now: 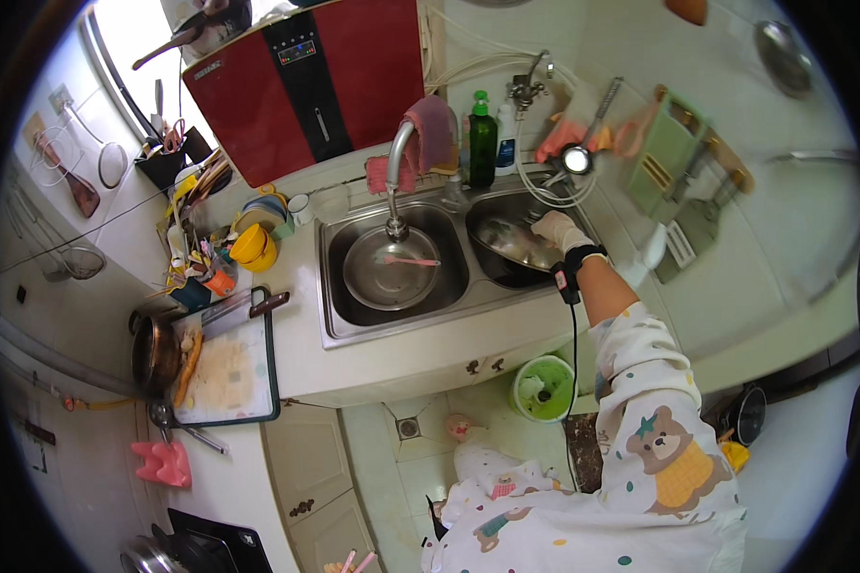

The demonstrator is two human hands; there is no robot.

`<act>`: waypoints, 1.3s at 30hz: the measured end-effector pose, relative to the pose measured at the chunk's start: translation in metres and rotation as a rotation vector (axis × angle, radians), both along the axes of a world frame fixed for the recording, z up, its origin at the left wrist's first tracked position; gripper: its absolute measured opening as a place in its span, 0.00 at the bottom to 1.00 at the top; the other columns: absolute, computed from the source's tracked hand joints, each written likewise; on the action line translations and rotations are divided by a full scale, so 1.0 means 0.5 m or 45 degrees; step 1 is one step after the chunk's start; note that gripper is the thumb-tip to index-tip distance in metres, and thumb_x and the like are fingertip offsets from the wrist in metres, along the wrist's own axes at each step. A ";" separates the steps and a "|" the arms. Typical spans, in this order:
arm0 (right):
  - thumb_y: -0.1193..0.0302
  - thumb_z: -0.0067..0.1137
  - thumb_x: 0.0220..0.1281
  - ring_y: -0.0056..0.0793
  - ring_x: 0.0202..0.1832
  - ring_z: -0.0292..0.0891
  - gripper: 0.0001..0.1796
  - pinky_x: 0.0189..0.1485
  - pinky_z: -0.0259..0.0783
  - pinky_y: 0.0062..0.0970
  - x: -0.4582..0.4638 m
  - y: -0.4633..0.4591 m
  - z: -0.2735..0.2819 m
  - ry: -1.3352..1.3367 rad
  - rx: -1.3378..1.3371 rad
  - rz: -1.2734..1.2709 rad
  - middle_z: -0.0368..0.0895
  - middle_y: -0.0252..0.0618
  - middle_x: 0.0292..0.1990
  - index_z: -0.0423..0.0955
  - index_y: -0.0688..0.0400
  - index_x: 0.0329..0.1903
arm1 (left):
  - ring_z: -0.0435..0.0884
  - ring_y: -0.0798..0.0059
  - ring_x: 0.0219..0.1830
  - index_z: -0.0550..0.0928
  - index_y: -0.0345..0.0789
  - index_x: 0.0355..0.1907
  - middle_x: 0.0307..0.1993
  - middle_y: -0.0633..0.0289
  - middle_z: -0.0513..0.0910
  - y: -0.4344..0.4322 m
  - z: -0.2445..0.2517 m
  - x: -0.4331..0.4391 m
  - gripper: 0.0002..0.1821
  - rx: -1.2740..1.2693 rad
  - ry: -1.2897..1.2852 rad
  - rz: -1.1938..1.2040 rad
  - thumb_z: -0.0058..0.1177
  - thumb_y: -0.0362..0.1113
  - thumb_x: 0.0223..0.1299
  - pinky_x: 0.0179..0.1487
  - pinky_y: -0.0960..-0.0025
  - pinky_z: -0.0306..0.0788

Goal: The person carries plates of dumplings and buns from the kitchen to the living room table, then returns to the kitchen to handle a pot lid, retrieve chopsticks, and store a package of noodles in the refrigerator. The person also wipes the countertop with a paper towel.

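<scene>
My right hand (560, 233), in a pale glove with a black strap at the wrist, reaches into the right sink bowl (505, 276). Its fingers close on the edge of a tilted, shiny metal vessel (514, 242) whose exact kind I cannot tell. Only fingertips of my left hand (334, 568) show at the bottom edge, around a pair of pink and white sticks (358, 561) that look like chopsticks. Under the faucet (397, 228), a round metal basin (373, 283) sits in the left sink bowl (459, 268). A pink utensil (419, 262) lies across that basin.
On the left counter, a cleaver (233, 315) lies on a cutting board (222, 387) beside a copper-coloured pot (156, 354). Yellow bowls (254, 248) stand near the sink. A green pump bottle (481, 143) is behind it. Below, a green bucket (560, 390) stands on the floor.
</scene>
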State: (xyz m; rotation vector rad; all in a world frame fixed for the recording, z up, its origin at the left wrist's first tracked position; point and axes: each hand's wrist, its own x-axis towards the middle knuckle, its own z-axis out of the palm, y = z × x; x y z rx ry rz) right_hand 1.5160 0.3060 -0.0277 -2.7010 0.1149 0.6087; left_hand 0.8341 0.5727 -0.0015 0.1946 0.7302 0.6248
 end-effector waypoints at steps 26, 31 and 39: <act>0.63 0.52 0.49 0.31 0.23 0.76 0.16 0.22 0.72 0.25 0.310 -0.028 -0.196 0.352 -0.127 -0.007 0.78 0.42 0.25 0.75 0.66 0.29 | 0.70 0.62 0.52 0.70 0.28 0.49 0.45 0.53 0.76 0.005 0.027 0.312 0.17 -0.003 0.107 0.164 0.45 0.35 0.59 0.56 0.59 0.62; 0.66 0.54 0.46 0.33 0.20 0.74 0.14 0.20 0.74 0.26 0.276 -0.019 -0.129 0.347 -0.010 -0.006 0.75 0.43 0.20 0.73 0.67 0.25 | 0.74 0.65 0.46 0.73 0.28 0.42 0.39 0.54 0.78 0.005 0.023 0.316 0.12 -0.217 0.008 0.269 0.47 0.32 0.56 0.52 0.63 0.66; 0.64 0.58 0.43 0.33 0.18 0.74 0.17 0.20 0.75 0.31 0.211 0.000 -0.069 0.368 0.064 0.057 0.75 0.46 0.21 0.72 0.67 0.27 | 0.75 0.64 0.43 0.73 0.30 0.43 0.37 0.55 0.78 -0.015 -0.004 0.277 0.13 -0.300 0.001 0.407 0.49 0.30 0.54 0.51 0.61 0.68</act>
